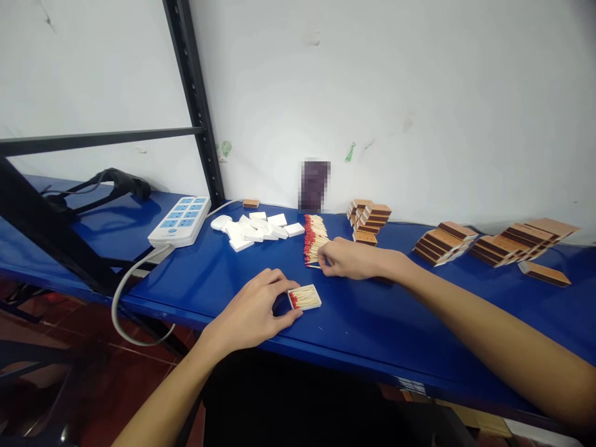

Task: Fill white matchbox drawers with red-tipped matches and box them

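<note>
A white matchbox tray (pixel 317 298) lies on the blue tabletop, holding red-tipped matches (pixel 303 297) with their heads to the left. My left hand (pixel 255 310) grips its left end, thumb on the near side and forefinger on the far side. Beyond the tray, a long heap of loose matches (pixel 315 233) stretches toward the wall, red heads mostly leftward. At its near end my right hand (pixel 347 257) is closed in a pinch on a match (pixel 313 266), whose head sticks out left of the fingertips. The fingertips partly hide the heap's near right side.
White empty-looking trays (pixel 254 231) are piled left of the heap. Brown matchbox sleeves are stacked behind my right hand (pixel 372 217) and at right (pixel 442 242). A power strip (pixel 181 220) with its cable lies by a black shelf post (pixel 198 105). The table's front edge (pixel 326 357) is close.
</note>
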`<state>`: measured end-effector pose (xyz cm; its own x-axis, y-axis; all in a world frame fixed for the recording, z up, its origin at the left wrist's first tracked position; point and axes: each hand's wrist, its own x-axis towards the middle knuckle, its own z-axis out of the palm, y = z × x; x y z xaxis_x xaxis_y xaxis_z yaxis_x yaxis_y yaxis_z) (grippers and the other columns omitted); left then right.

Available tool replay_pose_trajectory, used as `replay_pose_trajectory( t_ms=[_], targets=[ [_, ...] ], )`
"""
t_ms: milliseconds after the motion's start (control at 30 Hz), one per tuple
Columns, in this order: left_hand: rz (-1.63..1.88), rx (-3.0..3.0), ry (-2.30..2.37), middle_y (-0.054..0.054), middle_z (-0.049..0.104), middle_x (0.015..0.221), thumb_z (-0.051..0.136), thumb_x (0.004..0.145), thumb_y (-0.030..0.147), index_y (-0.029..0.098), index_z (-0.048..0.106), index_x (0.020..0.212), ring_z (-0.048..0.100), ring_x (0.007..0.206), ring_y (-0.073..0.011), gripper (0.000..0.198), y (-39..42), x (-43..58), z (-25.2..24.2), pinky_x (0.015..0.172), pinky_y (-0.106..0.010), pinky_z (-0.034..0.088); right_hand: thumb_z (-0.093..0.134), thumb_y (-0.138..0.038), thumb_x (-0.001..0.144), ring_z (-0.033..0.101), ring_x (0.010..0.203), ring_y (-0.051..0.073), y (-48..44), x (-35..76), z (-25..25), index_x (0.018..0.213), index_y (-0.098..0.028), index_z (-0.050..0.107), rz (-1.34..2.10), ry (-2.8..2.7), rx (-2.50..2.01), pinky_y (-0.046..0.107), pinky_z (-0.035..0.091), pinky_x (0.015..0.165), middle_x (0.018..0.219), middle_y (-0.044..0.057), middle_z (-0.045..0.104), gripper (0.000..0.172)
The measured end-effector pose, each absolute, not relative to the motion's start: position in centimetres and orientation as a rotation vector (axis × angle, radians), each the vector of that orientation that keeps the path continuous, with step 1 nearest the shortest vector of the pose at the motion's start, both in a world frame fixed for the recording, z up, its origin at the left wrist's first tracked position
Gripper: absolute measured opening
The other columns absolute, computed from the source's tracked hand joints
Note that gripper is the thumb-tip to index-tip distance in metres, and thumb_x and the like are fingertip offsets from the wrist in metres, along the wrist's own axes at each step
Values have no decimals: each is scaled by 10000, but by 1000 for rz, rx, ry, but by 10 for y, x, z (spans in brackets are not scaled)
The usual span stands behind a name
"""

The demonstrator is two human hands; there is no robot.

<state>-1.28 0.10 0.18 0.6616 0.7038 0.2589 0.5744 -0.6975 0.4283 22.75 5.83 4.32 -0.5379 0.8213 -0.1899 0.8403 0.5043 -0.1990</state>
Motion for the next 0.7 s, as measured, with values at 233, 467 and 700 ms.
replay_pose_trajectory(
  t_ms=[233,467,700],
  targets=[
    [609,2566,1017,-30,583,1020,620,878,346,231,612,1170,548,940,-201,314,0,-13,3,828,-334,466,534,-239,782,486,585,124,46,224,58,759,-186,567,-487,2674,1389,237,330,524,691,3,581,66],
    [629,2578,1007,-26,586,1004,617,881,334,232,615,1162,548,946,-203,299,0,-12,3,837,-331,459,545,-230,778,454,554,105,17,206,70,792,-191,581,-595,2718,1207,229,290,505,666,-18,578,55],
    [639,2586,995,-29,587,1013,612,881,328,235,620,1142,547,958,-208,276,0,-12,2,855,-341,457,544,-230,817,480,558,111,14,200,64,848,-186,649,-557,2736,1163,234,305,510,678,-4,614,118]
  ],
)
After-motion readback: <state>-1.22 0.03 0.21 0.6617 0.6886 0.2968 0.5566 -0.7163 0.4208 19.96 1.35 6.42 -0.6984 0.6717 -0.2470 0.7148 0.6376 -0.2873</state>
